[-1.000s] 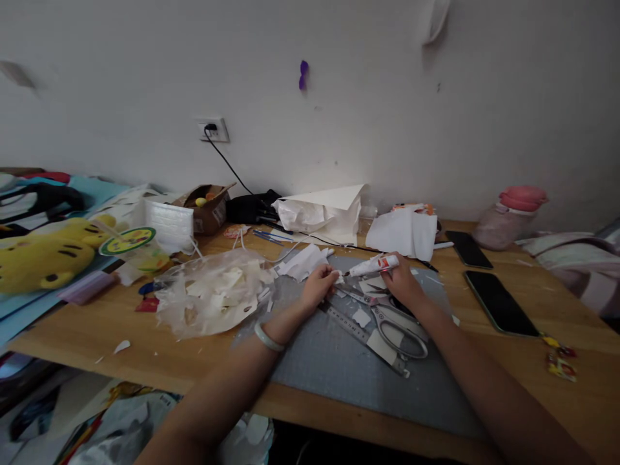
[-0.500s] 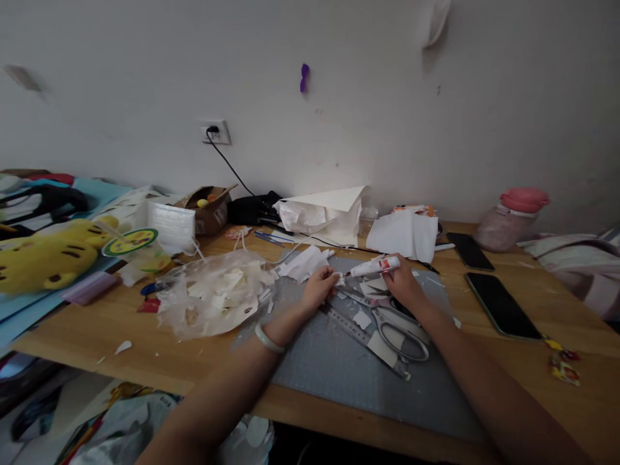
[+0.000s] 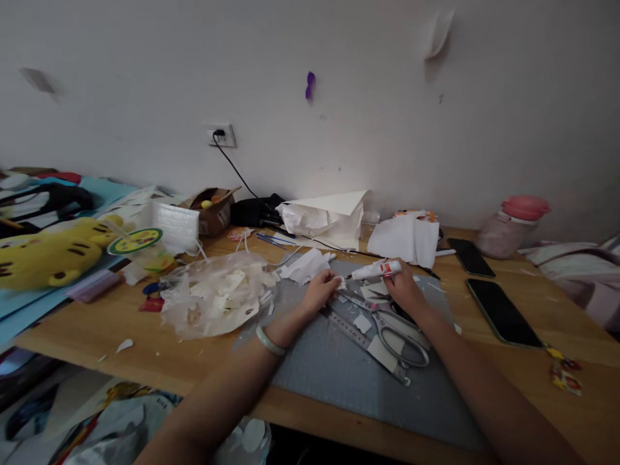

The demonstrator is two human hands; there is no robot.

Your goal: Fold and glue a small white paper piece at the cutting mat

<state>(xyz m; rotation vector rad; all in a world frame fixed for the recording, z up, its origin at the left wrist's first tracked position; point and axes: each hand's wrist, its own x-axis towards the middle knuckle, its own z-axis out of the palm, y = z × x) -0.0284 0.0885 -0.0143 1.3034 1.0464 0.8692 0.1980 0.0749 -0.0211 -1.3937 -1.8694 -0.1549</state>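
Over a grey cutting mat (image 3: pixel 339 368), my right hand (image 3: pixel 405 290) grips a white glue tube (image 3: pixel 375 270) with a red label, its nozzle pointing left. That nozzle meets a small white paper piece (image 3: pixel 343 282) pinched in the fingertips of my left hand (image 3: pixel 320 290). My left wrist wears a pale bangle (image 3: pixel 268 340). Just below the hands lie grey-handled scissors (image 3: pixel 400 329), a metal ruler (image 3: pixel 363 336) and small paper scraps.
A crumpled clear plastic bag of paper offcuts (image 3: pixel 213 300) lies left of the mat. Two dark phones (image 3: pixel 501 313) and a pink-lidded bottle (image 3: pixel 513 226) sit to the right. A yellow plush toy (image 3: pixel 48 255), a cardboard box (image 3: pixel 210 210) and white paper (image 3: pixel 329 216) crowd the back.
The view has shifted slightly; both hands stay together in the same pose, with the glue nozzle against the paper piece.
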